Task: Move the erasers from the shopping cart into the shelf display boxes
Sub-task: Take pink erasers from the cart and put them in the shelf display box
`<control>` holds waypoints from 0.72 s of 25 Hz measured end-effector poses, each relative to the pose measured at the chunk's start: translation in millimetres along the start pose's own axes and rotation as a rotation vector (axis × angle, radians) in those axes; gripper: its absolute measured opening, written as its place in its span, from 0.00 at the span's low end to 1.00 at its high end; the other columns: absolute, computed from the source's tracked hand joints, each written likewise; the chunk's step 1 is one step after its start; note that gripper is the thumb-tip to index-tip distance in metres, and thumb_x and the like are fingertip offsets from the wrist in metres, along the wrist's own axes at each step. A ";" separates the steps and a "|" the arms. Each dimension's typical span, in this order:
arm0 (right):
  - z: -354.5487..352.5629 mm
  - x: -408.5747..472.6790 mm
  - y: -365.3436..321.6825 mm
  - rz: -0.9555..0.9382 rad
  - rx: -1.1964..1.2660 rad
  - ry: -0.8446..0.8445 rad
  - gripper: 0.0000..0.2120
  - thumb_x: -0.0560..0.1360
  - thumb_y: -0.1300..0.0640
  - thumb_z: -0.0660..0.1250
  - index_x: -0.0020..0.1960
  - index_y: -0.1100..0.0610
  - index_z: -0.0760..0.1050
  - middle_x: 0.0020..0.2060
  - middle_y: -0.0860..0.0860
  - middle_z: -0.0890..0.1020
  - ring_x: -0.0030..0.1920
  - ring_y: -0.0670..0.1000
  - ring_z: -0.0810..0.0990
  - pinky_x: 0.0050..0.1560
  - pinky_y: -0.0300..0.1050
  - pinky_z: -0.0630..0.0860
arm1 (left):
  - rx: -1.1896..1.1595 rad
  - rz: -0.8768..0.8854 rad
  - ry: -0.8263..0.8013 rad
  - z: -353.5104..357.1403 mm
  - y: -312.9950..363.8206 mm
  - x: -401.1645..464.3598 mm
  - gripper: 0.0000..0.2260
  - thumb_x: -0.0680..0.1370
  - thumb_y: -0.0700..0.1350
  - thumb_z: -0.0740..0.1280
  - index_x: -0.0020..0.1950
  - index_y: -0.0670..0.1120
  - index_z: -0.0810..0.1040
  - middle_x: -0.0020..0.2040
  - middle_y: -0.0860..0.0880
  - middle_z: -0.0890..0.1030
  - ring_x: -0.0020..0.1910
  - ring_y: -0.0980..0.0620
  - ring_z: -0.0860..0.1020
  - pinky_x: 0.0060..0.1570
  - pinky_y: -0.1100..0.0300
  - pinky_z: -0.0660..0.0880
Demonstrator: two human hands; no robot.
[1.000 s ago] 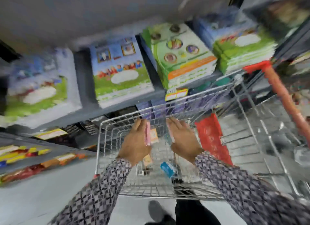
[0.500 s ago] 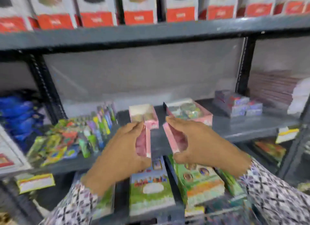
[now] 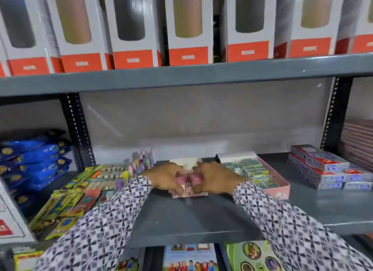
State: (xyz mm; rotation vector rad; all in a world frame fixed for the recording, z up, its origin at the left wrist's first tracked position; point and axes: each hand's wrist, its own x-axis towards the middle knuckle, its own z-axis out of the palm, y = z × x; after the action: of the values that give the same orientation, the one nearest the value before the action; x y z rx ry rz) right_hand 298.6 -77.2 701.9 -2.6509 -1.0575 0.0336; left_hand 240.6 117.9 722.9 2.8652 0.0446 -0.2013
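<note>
A small pink display box (image 3: 189, 193) sits on the grey middle shelf (image 3: 201, 216). My left hand (image 3: 167, 176) and my right hand (image 3: 216, 177) are both over it, each closed on pink erasers: the left hand's eraser (image 3: 180, 177) and the right hand's eraser (image 3: 195, 177) are pressed side by side inside the box. To the right lies a larger pink display box (image 3: 279, 187) filled with several green and yellow erasers (image 3: 254, 170). The shopping cart is out of view.
Stationery packs (image 3: 96, 179) lie left of the box, blue packets (image 3: 34, 157) further left. Red and silver boxes (image 3: 327, 171) are stacked at right. Boxed bottles (image 3: 133, 28) line the upper shelf. Books (image 3: 189, 258) lie on the shelf below.
My hands rose from the cart with pink erasers, moved forward over the shelf and lowered into the small pink box. The view swung up from the cart to the shelves.
</note>
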 end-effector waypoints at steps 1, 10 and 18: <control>9.6 -2.7 5.1 -0.024 -0.051 0.068 0.20 0.69 0.39 0.72 0.54 0.51 0.82 0.48 0.51 0.83 0.46 0.55 0.81 0.46 0.48 0.78 | -0.048 0.021 0.035 6.8 -8.1 -0.9 0.35 0.68 0.51 0.82 0.74 0.49 0.75 0.71 0.50 0.80 0.64 0.49 0.80 0.63 0.58 0.75; 31.0 11.7 12.7 0.019 -0.083 0.307 0.11 0.75 0.55 0.71 0.55 0.53 0.87 0.50 0.56 0.89 0.51 0.61 0.86 0.56 0.54 0.83 | -0.006 0.122 0.374 47.1 -8.2 -12.3 0.17 0.82 0.47 0.67 0.72 0.49 0.79 0.67 0.42 0.83 0.65 0.40 0.82 0.67 0.45 0.78; 26.5 13.7 6.5 0.099 -0.025 0.306 0.11 0.74 0.49 0.76 0.54 0.51 0.87 0.52 0.54 0.89 0.53 0.58 0.85 0.58 0.51 0.81 | 0.056 0.087 0.318 32.2 -2.7 -5.1 0.19 0.79 0.40 0.66 0.69 0.49 0.81 0.62 0.41 0.86 0.58 0.40 0.84 0.60 0.49 0.81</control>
State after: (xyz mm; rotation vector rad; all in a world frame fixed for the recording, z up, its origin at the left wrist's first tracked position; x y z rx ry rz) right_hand 309.6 -65.7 675.8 -2.6174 -0.8320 -0.3549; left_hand 231.2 111.9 692.3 2.9181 -0.0244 0.2753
